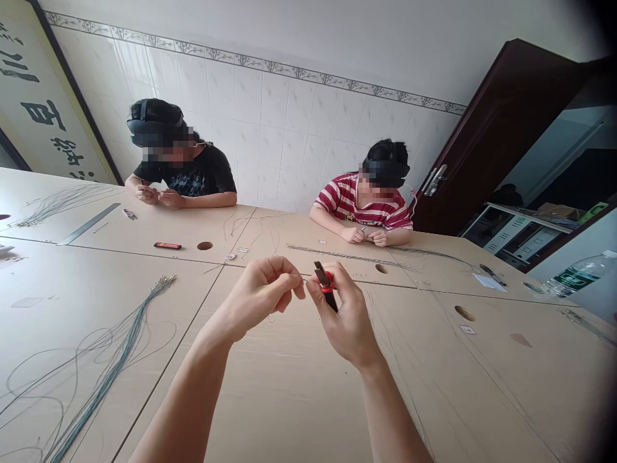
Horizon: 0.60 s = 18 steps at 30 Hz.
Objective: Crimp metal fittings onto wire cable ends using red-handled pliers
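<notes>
My left hand (270,289) is closed in a pinch above the middle of the table. It holds a thin thread; fine loops of it show above the fingers and below the palm. Just to the right, my right hand (343,315) is wrapped round small pliers (324,276) with dark metal jaws and red-and-black handles. Their jaws point up, close to the left fingertips. Whether the jaws touch the thread cannot be made out. A long bundle of grey-blue cords (123,360) with small metal ends lies on the table left of my left arm.
Across the table (270,399), a person in black (186,170) and a person in stripes (361,199) work with their own hands. A steel ruler (91,223), a black-and-red object (168,245), more cords (347,254), cable holes (465,313) and a water bottle (581,275) surround the work area.
</notes>
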Tool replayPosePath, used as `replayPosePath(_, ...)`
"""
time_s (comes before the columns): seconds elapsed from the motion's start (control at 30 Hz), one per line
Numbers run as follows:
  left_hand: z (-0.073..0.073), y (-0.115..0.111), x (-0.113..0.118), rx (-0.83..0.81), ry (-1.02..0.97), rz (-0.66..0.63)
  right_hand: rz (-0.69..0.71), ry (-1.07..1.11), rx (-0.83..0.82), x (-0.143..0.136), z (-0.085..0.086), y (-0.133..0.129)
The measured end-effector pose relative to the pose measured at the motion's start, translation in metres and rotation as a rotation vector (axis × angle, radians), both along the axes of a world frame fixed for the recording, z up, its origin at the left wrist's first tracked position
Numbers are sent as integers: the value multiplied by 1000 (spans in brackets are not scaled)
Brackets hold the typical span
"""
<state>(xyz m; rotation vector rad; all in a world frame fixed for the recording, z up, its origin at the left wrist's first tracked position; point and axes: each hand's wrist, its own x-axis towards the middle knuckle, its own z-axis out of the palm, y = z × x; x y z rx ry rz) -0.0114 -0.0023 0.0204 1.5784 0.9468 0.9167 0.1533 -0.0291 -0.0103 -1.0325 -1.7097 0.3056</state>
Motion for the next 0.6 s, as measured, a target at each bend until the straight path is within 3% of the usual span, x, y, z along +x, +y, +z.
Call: replayPosePath(0.6, 1, 1, -2, 14, -3, -50, 6, -75, 12, 1, 3, 0)
